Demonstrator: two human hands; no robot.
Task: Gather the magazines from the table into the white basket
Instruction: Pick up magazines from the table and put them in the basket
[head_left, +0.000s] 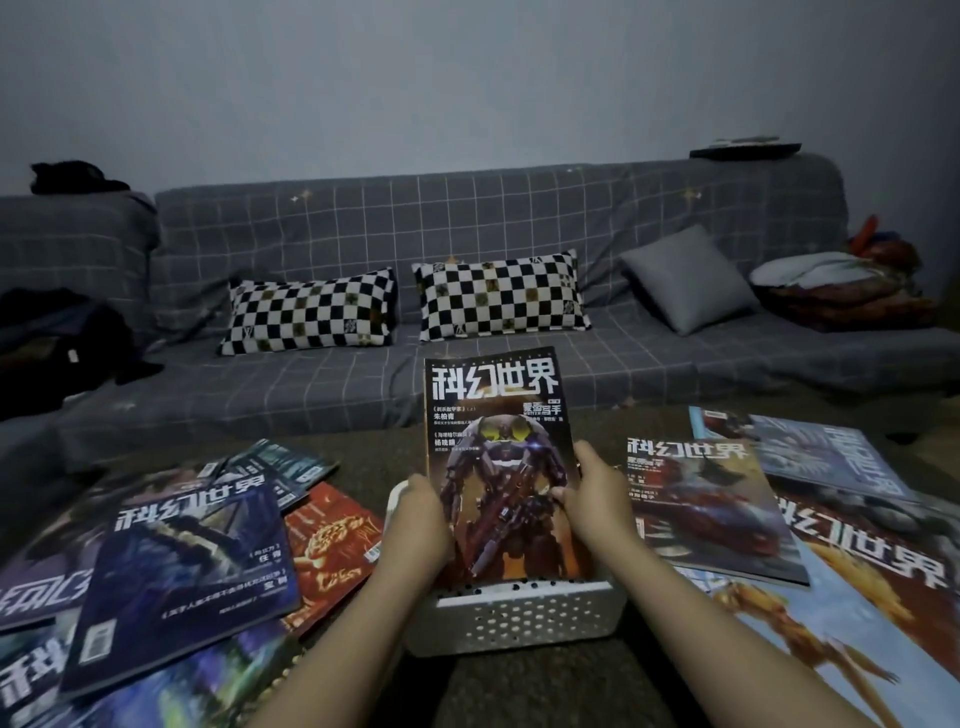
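Robot-cover magazine (498, 457): upright, lower edge inside white basket (519, 613), near table (519, 686) front edge. Gripped at left edge by left hand (423, 525), at right edge by right hand (592, 499), fingers curled round it. Loose magazines: blue-cover one (187, 587) among overlapping pile left of basket; red-cover one (711, 499) among spread right of basket. Behind: grey checked sofa (467, 234) with two chequered pillows (311, 312).

white basket (519, 618) dotted with holes, grey sofa (467, 218) with a pale grid, two black-and-white checkered pillows (311, 312), plain grey cushion (688, 278)
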